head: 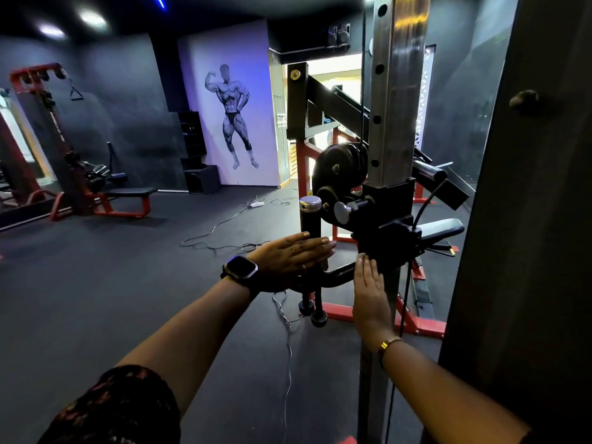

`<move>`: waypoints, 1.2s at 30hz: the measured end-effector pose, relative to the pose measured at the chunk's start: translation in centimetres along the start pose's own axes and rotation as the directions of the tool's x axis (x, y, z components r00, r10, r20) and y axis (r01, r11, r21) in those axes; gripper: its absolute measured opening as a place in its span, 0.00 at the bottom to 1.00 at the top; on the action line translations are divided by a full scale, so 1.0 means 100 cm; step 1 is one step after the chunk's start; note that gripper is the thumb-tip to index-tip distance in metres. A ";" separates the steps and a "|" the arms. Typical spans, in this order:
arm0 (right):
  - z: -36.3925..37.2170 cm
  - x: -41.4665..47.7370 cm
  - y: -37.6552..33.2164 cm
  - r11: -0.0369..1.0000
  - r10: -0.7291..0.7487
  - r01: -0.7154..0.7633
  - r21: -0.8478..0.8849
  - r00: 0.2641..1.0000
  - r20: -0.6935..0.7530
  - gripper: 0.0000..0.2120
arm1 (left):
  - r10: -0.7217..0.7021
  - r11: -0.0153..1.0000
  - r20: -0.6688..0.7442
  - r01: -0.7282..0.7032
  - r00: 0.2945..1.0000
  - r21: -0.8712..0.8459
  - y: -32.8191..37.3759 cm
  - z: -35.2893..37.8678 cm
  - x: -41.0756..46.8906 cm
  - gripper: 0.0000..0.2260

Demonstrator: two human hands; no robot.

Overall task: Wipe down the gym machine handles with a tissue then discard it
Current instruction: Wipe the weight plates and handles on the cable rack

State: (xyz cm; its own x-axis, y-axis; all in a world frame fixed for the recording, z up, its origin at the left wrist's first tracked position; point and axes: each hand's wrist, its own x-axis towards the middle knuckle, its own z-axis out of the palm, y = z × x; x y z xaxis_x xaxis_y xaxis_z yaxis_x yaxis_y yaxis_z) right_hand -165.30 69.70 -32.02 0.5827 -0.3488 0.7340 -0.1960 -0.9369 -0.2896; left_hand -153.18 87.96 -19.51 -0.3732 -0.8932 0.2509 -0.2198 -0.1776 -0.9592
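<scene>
Behind the wide, flat left grip the handle stands upright, chrome cap pointing up. Beside it the right grip, also flat and wide, points upward.

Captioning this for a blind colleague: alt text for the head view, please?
A person's flat, open hands are at a gym machine's black handle: the left hand, wearing a smartwatch, across its upright grip, the right hand by the bracket. No tissue shows.

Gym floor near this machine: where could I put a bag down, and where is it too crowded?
Bare floor lies between the red bench machine and the loose cable. It is crowded by the handle, where the left hand, the right hand and the red frame base sit close together.
</scene>
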 end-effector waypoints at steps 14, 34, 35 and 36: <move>-0.068 0.009 -0.102 -0.051 0.527 -0.622 0.781 0.647 0.550 0.10 | -0.271 0.785 0.194 0.333 0.943 -0.522 0.023 -0.029 0.020 0.30; -0.151 -0.028 -0.126 0.000 0.732 -0.399 0.917 0.625 0.271 0.08 | -0.200 -0.769 0.744 0.368 0.637 -0.522 0.022 -0.091 0.065 0.17; -0.156 -0.032 -0.127 0.040 0.759 -0.408 0.912 0.606 0.238 0.08 | -0.193 -0.780 0.728 0.348 0.658 -0.521 0.024 -0.094 0.066 0.15; -0.161 -0.039 -0.127 0.075 0.789 -0.412 0.908 0.581 0.199 0.08 | -0.177 -0.799 0.707 0.319 0.685 -0.509 0.028 -0.101 0.068 0.14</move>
State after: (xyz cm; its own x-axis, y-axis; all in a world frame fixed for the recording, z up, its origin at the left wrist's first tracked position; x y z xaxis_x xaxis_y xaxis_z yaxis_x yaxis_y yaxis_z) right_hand -177.78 82.57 -21.29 0.3409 -0.9370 0.0759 0.4615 0.0964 -0.8819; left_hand -165.41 85.55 -19.15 0.4208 -0.8721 0.2498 -0.4027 0.0671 0.9129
